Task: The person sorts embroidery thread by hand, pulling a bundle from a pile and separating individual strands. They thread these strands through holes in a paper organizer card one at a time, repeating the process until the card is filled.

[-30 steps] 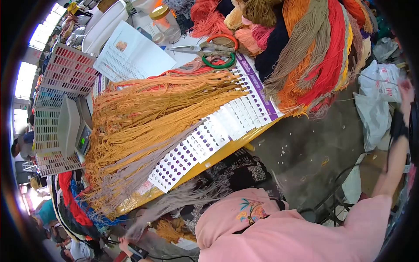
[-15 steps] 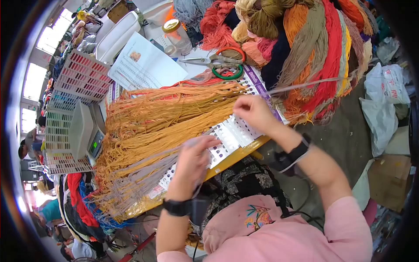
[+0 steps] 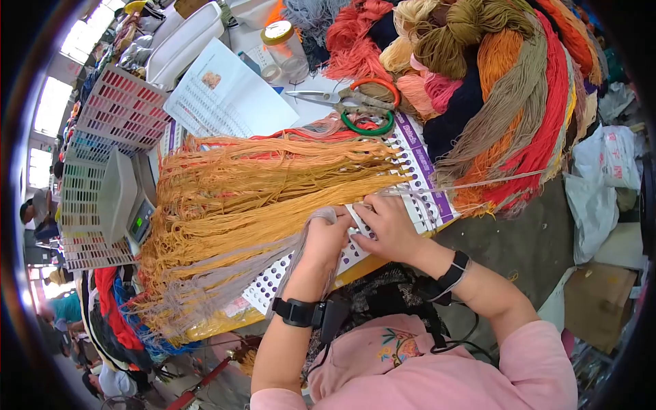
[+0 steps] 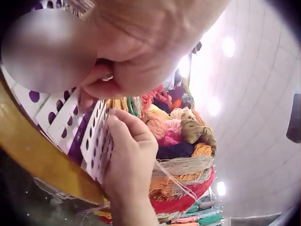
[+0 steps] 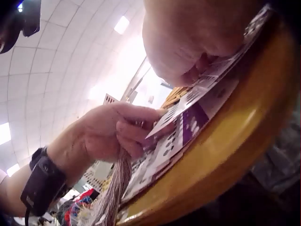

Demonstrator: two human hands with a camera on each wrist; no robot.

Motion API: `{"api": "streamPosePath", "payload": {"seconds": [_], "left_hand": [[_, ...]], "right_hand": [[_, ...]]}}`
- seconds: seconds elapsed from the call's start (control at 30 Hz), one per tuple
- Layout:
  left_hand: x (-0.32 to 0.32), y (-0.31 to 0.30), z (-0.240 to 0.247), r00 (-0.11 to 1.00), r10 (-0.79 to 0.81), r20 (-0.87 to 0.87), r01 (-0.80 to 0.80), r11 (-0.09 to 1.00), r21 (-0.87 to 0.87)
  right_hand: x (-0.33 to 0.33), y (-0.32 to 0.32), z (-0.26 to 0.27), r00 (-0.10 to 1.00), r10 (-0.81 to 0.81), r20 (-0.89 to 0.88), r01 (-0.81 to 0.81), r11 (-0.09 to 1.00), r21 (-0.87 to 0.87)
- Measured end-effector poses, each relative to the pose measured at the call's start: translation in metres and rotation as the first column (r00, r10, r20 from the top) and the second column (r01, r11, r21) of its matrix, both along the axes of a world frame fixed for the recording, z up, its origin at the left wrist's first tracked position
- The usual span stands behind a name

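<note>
My left hand (image 3: 326, 236) grips a bundle of grey-taupe yarn (image 3: 225, 273) where it crosses the white punched sample cards (image 3: 273, 273) near the yellow table edge (image 3: 362, 263). In the right wrist view the left hand (image 5: 113, 134) has its fingers curled round the grey yarn (image 5: 113, 193). Right beside it, my right hand (image 3: 386, 229) pinches the edge of a punched card (image 4: 96, 141) with curled fingers (image 4: 134, 160). A thin pale strand (image 3: 478, 183) runs from that hand to the yarn pile on the right. Orange and gold tassels (image 3: 260, 191) lie fanned over the cards.
Heaped skeins (image 3: 506, 89) in many colours fill the back right. Scissors (image 3: 342, 96) and a green ring (image 3: 369, 126) lie behind the cards, beside a printed sheet (image 3: 232, 96) and a jar (image 3: 287, 48). A scale (image 3: 130, 205) and colour charts (image 3: 116, 109) stand left. Plastic bags (image 3: 608, 171) lie on the floor.
Both hands have come in from far apart and now meet at the front of the cards. The left hand has closed on the grey bundle, and the right hand has moved down beside it.
</note>
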State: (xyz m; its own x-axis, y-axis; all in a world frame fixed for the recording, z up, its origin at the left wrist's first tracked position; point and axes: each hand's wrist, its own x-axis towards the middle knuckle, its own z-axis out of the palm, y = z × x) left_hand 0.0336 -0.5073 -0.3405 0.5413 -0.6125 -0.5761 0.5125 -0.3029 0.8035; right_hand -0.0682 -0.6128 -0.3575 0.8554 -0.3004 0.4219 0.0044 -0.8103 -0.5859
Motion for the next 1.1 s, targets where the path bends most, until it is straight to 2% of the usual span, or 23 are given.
{"api": "streamPosePath", "payload": {"seconds": [0.07,0.13,0.17,0.23,0.33,0.37,0.4,0.43,0.47,0.5,0.6,0.67,0.7,0.73,0.8,0.83,0.9,0.93,0.97,1.0,1.07,1.1], "left_hand": [[-0.005,-0.005,-0.002,0.997,0.072,0.001,-0.071,0.996,-0.053],[-0.009,-0.008,-0.004,0.995,0.100,0.008,-0.098,0.990,-0.096],[-0.009,-0.008,-0.009,0.995,0.086,0.045,-0.084,0.995,-0.060],[-0.009,-0.010,-0.023,0.991,0.053,0.120,-0.054,0.998,0.011],[-0.009,0.001,-0.007,0.984,0.069,0.165,-0.074,0.997,0.025],[-0.005,0.011,-0.001,0.984,0.146,-0.101,-0.158,0.979,-0.130],[0.002,0.019,0.006,0.934,0.151,-0.325,-0.230,0.948,-0.221],[0.008,0.026,0.014,0.836,0.127,-0.534,-0.319,0.904,-0.284],[0.010,0.030,0.019,0.696,0.078,-0.714,-0.424,0.847,-0.321],[0.010,0.030,0.020,0.654,0.103,-0.749,-0.463,0.838,-0.289],[0.007,0.011,0.012,0.862,-0.138,-0.488,-0.021,0.952,-0.307],[0.000,0.001,0.012,0.973,-0.173,-0.151,0.165,0.984,-0.068],[0.000,0.001,0.018,0.978,-0.206,0.046,0.202,0.976,0.078],[0.003,0.002,0.022,0.936,-0.262,0.235,0.209,0.951,0.227],[0.021,0.024,0.039,0.979,-0.147,0.139,0.117,0.972,0.204],[0.035,0.040,0.048,0.994,-0.110,-0.009,0.110,0.990,0.084],[0.052,0.066,0.062,0.996,-0.015,-0.089,0.023,0.995,0.093],[0.090,0.120,0.073,0.952,0.293,-0.088,-0.288,0.955,0.062],[0.115,0.155,0.082,0.940,0.322,-0.111,-0.327,0.945,-0.030],[0.146,0.202,0.081,0.901,0.391,-0.187,-0.423,0.888,-0.180],[0.184,0.266,0.095,0.682,0.723,-0.110,-0.722,0.640,-0.263],[0.178,0.277,0.099,0.668,0.744,-0.024,-0.726,0.643,-0.244]], "right_hand": [[-0.001,-0.001,-0.004,0.998,-0.001,0.059,0.002,1.000,-0.021],[0.002,-0.009,-0.007,0.999,0.052,0.004,-0.052,0.984,0.171],[0.003,-0.012,-0.007,0.997,0.080,-0.016,-0.073,0.962,0.262],[0.003,-0.008,-0.003,0.999,0.019,0.027,-0.025,0.970,0.242],[0.003,-0.008,-0.006,0.997,-0.030,0.071,0.013,0.975,0.223],[0.004,-0.009,-0.008,0.996,-0.040,0.082,0.021,0.975,0.221],[0.005,-0.010,-0.011,0.995,-0.028,0.096,0.004,0.968,0.250],[0.005,-0.010,-0.014,0.994,-0.019,0.109,-0.013,0.960,0.279],[0.006,-0.011,-0.015,0.993,-0.001,0.122,-0.036,0.951,0.306],[0.006,-0.012,-0.015,0.991,-0.017,0.134,-0.031,0.939,0.342],[0.005,-0.013,-0.014,0.988,-0.037,0.147,-0.051,0.832,0.552],[0.006,-0.015,-0.012,0.994,-0.017,0.111,-0.038,0.876,0.480],[0.006,-0.014,-0.010,0.996,-0.013,0.088,-0.028,0.895,0.446],[0.004,-0.012,-0.008,1.000,0.003,0.014,-0.008,0.935,0.356],[0.005,-0.005,0.009,0.991,0.017,-0.132,0.006,0.985,0.170],[0.006,-0.003,0.009,0.978,0.016,-0.210,0.009,0.993,0.116],[0.010,-0.004,0.010,0.956,0.008,-0.293,0.021,0.995,0.094],[0.012,-0.004,0.011,0.943,0.004,-0.333,0.025,0.996,0.082],[0.013,-0.002,0.011,0.943,-0.008,-0.334,0.035,0.997,0.074],[0.014,-0.001,0.011,0.943,-0.024,-0.333,0.047,0.997,0.064],[0.013,0.001,0.008,0.947,-0.046,-0.319,0.064,0.997,0.047],[0.013,0.002,0.007,0.952,-0.049,-0.303,0.063,0.997,0.039]]}}
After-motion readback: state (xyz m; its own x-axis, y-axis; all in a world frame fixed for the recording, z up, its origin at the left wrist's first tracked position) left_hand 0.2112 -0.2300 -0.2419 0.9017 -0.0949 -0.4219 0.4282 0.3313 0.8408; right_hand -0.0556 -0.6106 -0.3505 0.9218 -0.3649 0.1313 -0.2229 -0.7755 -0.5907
